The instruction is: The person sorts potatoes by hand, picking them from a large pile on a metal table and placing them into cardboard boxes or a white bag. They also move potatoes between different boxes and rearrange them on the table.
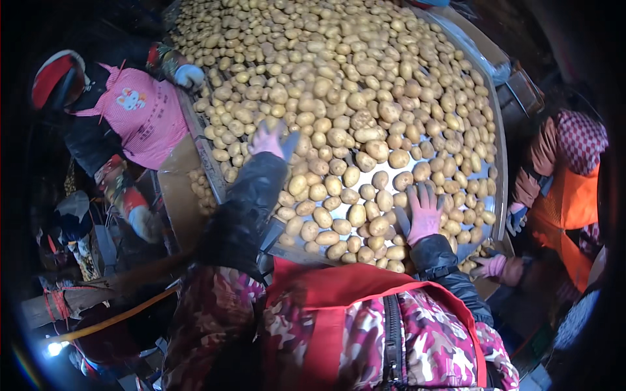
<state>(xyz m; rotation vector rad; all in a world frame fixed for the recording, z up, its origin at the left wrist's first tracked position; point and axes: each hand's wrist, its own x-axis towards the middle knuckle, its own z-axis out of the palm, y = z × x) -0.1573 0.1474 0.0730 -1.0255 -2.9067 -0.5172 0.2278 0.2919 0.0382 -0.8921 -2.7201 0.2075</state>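
A thick layer of potatoes [303, 73] covers a sorting table with a pale metal surface [337, 211]. My left hand [269, 139], in a pink glove with dark fingers, reaches over potatoes near the table's left side, fingers apart and slightly blurred. Closer to my body, my right hand [423, 213] lies palm down among potatoes at the front right, its gloved fingers spread. Neither hand shows a potato in its grasp, though the undersides of both are hidden. Ahead, between the hands, sits a knobbly potato [363, 119].
At left stands a person in a pink apron [146, 112]; at right, one in an orange apron [562, 200]. Another gloved hand [491, 265] reaches by the front right corner. A cardboard box [183, 193] with potatoes adjoins the left rim [208, 163]. A bright lamp [55, 348] shines lower left.
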